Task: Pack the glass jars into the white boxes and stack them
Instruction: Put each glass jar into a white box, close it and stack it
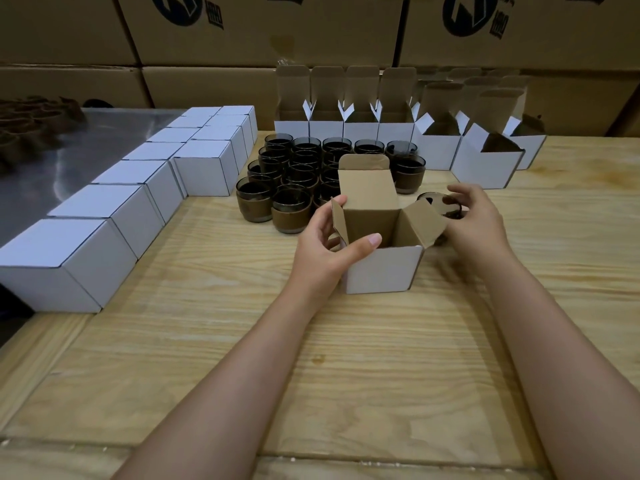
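An open white box point(384, 268) stands in the middle of the wooden table point(242, 341), its lid and side flaps up. My left hand point(325, 237) grips its left side, thumb on the front rim and fingers at the left flap. My right hand point(474, 220) holds a dark glass jar point(440, 202) tilted on its side just right of the box, behind the right flap. Behind the box stands a cluster of several dark glass jars point(294, 188) with brown sleeves.
Closed white boxes point(114, 209) lie in two rows along the left. Several open empty white boxes point(381, 123) line the back and right. Large cardboard cartons point(242, 36) form a wall behind. A metal surface point(69, 150) lies at the far left.
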{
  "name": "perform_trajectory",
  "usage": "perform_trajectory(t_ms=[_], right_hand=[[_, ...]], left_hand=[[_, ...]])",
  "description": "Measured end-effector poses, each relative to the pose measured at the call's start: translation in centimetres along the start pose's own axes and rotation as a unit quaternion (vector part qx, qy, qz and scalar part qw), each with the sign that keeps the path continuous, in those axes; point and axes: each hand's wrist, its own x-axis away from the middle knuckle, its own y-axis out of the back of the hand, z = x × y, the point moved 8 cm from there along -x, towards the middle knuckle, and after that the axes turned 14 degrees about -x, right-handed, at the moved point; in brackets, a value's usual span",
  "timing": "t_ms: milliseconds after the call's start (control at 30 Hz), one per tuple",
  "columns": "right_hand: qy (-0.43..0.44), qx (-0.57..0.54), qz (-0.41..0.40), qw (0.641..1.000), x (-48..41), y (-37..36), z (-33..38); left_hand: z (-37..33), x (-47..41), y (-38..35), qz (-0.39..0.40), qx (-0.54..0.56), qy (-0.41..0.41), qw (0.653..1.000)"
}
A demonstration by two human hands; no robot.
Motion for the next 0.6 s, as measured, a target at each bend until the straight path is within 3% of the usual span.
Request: perform_trajectory(t_ms=[200, 333, 467, 600], right_hand=[[0.028, -0.133, 0.023, 0.99, -0.3, 1.4, 4.6], [0.11, -0.202, 0.118, 0.966, 1.1, 1.0, 9.8], [0.115, -0.191, 0.251, 0.942, 3.3, -1.8, 11.8], [0.093, -0.11, 0.311, 0.939, 4.3, -3.9, 10.9]], left_hand=[[0.1, 0.0, -0.1, 0.008, 0.003, 0.003, 1.0], [0.0, 0.1, -0.1, 0.013, -0.002, 0.006, 1.0], [0.1, 0.2, 0.0, 0.013, -0.009, 0.013, 1.0], [0.1, 0.2, 0.1, 0.01, -0.015, 0.019, 1.0]])
